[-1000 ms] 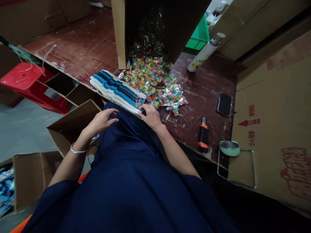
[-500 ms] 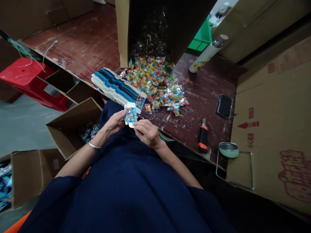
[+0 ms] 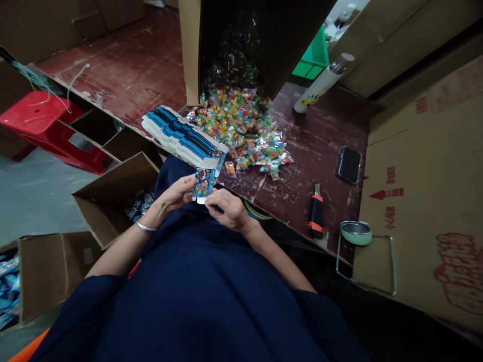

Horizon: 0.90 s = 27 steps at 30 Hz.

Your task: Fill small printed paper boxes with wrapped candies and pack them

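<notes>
A small blue printed candy box (image 3: pixel 203 183) is held over my lap, close to the table edge. My left hand (image 3: pixel 178 193) grips its left side between thumb and fingers. At its lower right, my right hand (image 3: pixel 227 207) is closed with the fingertips at the white end flap (image 3: pixel 201 200). Just beyond lies a fanned stack of flat blue and white boxes (image 3: pixel 181 136) along the table edge. Small clear bags of colourful candy (image 3: pixel 241 130) are heaped behind the stack, spilling from a tipped carton (image 3: pixel 191 55).
On the right of the table (image 3: pixel 281 198) lie a box cutter (image 3: pixel 316 213) and a phone (image 3: pixel 349 165), with a white bottle (image 3: pixel 322 85) behind. A green cup (image 3: pixel 355 233) sits in a wire holder. Below left, an open carton (image 3: pixel 113 196) stands near a red stool (image 3: pixel 41 120).
The box has turned in my hands, so its printed face now shows more squarely and its upper flap no longer stands out. My right fingers have shifted slightly down to the lower flap.
</notes>
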Each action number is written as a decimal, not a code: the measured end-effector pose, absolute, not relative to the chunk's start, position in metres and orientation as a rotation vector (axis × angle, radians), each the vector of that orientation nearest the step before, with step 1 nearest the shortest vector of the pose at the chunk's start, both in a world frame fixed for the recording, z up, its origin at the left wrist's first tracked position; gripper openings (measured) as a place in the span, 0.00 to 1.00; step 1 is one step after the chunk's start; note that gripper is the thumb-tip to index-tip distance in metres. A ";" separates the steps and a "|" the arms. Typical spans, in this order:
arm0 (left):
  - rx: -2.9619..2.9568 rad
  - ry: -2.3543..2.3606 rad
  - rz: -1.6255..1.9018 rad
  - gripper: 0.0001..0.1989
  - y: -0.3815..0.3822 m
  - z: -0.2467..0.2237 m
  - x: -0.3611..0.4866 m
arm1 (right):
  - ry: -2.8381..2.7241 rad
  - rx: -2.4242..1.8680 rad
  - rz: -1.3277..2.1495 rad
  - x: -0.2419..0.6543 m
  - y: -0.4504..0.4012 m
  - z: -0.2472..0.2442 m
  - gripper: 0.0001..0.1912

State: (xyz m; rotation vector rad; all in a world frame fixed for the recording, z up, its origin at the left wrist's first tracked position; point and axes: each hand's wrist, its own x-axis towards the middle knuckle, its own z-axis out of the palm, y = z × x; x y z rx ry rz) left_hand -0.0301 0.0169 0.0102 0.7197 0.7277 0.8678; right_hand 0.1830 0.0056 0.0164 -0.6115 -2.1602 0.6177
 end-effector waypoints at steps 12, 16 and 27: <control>0.958 0.696 0.644 0.31 0.012 0.016 -0.028 | -2.060 -0.978 1.245 0.198 0.022 0.053 0.18; 0.939 0.829 0.698 0.23 0.010 0.018 -0.022 | -1.797 -1.118 1.227 0.198 0.021 0.048 0.20; 0.947 1.136 1.387 0.22 -0.005 0.006 0.016 | -1.429 -1.224 1.008 0.172 0.004 0.014 0.17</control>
